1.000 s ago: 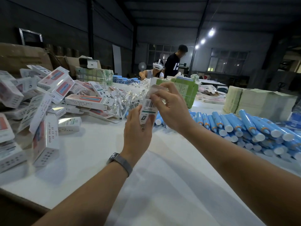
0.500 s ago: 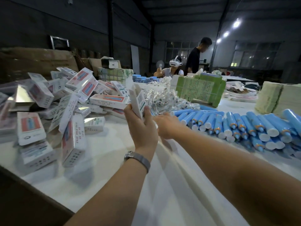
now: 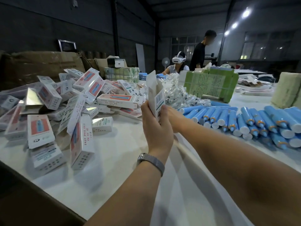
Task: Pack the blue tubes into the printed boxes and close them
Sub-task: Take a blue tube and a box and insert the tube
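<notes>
Left hand [image 3: 157, 128] gripping upright open-flapped printed box [image 3: 155, 95], right hand [image 3: 175, 118] behind it, grip unclear, nearing blue tubes [image 3: 244, 118]; risk: box crushing, tube jamming.

We see a dim hall lit by bright ceiling lamps [image 3: 234, 25] at one o'clock, flaring slightly. The white table [image 3: 114, 160] carries soft shadows. Edges bend with wide-angle distortion; our near forearms [image 3: 244, 176] blur.
</notes>
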Demonstrator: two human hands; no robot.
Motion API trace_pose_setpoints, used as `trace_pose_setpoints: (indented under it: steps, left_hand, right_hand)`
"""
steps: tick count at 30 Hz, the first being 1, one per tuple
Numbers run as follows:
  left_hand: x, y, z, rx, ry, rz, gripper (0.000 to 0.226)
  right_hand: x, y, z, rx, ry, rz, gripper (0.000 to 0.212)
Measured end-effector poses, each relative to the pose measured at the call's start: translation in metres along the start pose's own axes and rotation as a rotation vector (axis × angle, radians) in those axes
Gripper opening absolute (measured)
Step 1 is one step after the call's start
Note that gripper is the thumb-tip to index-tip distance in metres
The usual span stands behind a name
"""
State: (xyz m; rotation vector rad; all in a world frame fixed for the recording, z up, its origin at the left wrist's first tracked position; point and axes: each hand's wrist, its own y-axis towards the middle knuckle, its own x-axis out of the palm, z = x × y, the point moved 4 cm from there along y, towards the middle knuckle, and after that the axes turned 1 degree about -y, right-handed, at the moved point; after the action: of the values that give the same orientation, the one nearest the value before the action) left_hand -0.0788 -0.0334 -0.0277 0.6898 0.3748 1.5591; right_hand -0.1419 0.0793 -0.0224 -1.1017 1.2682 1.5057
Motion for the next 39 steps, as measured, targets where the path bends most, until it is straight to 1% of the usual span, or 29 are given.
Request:
trace_pose_setpoints:
  steps: [2,3,4,6,8,10,12,13,14,16,18,21,23,25,26,28,32,35,37,39]
  left_hand:
    - [0.001,-0.002,0.002,0.027,0.012,-0.02,0.02]
    - [0.001,-0.003,0.002,0.04,0.019,-0.028,0.02]
    - [0.001,-0.004,0.003,0.053,0.027,-0.035,0.019]
    - [0.002,-0.007,0.005,0.08,0.042,-0.056,0.019]
    - [0.003,-0.01,0.008,0.101,0.047,-0.082,0.02]
    - [0.004,-0.012,0.011,0.113,0.05,-0.097,0.023]
    - [0.005,-0.013,0.013,0.111,0.058,-0.103,0.025]
    - [0.006,-0.014,0.013,0.111,0.064,-0.108,0.024]
    - [0.006,-0.015,0.014,0.116,0.072,-0.118,0.024]
    - [0.007,-0.018,0.016,0.137,0.086,-0.14,0.023]
    - [0.009,-0.024,0.021,0.17,0.093,-0.167,0.023]
    - [0.016,-0.034,0.027,0.155,0.07,-0.232,0.024]
    - [0.019,-0.038,0.029,0.143,0.061,-0.253,0.028]
    - [0.021,-0.04,0.03,0.153,0.058,-0.268,0.029]
    - [0.021,-0.041,0.031,0.162,0.062,-0.276,0.029]
    - [0.022,-0.041,0.032,0.182,0.072,-0.292,0.028]
    - [0.024,-0.042,0.034,0.208,0.081,-0.32,0.032]
    - [0.024,-0.041,0.031,0.17,0.06,-0.339,0.024]
    - [0.026,-0.042,0.029,0.126,0.009,-0.38,0.018]
    - [0.028,-0.044,0.028,0.099,-0.047,-0.425,0.018]
  right_hand:
    - [-0.002,-0.003,0.003,-0.013,0.004,0.019,0.028]
    - [-0.004,-0.005,0.005,0.009,0.054,0.059,0.023]
    - [-0.01,-0.007,0.008,0.047,0.152,0.134,0.016]
    - [-0.033,-0.018,0.015,0.16,0.413,0.368,0.008]
    - [-0.062,-0.036,0.023,0.28,0.684,0.612,0.008]
    - [-0.092,-0.062,0.025,0.32,0.951,0.824,0.016]
    - [-0.118,-0.092,0.021,0.25,1.194,0.98,0.03]
    - [-0.13,-0.107,0.016,0.186,1.251,1.032,0.036]
    - [-0.139,-0.121,0.01,0.125,1.255,1.066,0.039]
    - [-0.15,-0.142,-0.003,0.031,1.181,1.086,0.041]
    - [-0.154,-0.152,-0.013,-0.028,1.086,1.055,0.042]
    - [-0.151,-0.153,-0.016,-0.025,0.934,0.973,0.038]
    - [-0.148,-0.15,-0.013,0.008,0.673,0.92,0.028]
    - [-0.143,-0.15,-0.01,0.008,0.391,0.905,0.019]
    - [-0.139,-0.151,-0.007,0.002,0.309,0.897,0.016]
    - [-0.134,-0.153,-0.002,0.003,0.234,0.88,0.012]
    - [-0.126,-0.159,0.003,0.004,0.203,0.8,0.024]
    - [-0.125,-0.16,0.0,-0.012,0.234,0.795,0.027]
    - [-0.125,-0.158,0.0,0.033,0.406,0.8,0.024]
    - [-0.12,-0.156,0.001,0.122,0.712,0.748,0.023]
